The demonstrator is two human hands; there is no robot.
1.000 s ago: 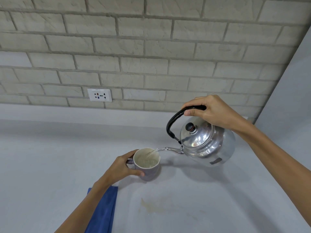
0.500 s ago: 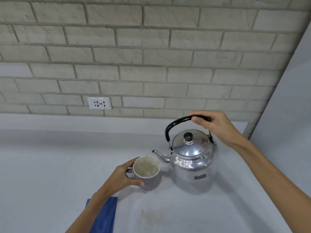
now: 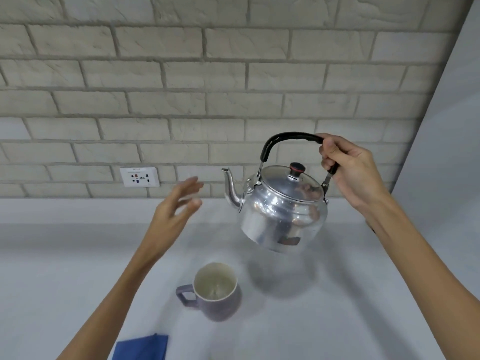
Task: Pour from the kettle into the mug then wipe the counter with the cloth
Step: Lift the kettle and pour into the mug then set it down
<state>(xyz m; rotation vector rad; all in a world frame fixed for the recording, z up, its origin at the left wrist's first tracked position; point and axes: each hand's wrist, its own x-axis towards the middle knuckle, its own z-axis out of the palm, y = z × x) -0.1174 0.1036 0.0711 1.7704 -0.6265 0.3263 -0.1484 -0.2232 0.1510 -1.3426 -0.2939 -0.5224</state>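
While a blue cloth lies at the counter's near edge, the left hand hovers open (empty, blurred) — the mug stands below — and the right hand grips the raised kettle's handle.

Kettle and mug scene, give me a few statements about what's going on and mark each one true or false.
1. The right hand holds the kettle by its black handle, off the counter. True.
2. The left hand grips the mug. False: it is raised and open, clear of the mug.
3. The kettle's spout is pouring into the mug. False: no stream shows.
4. A blue cloth lies near the bottom edge. True.
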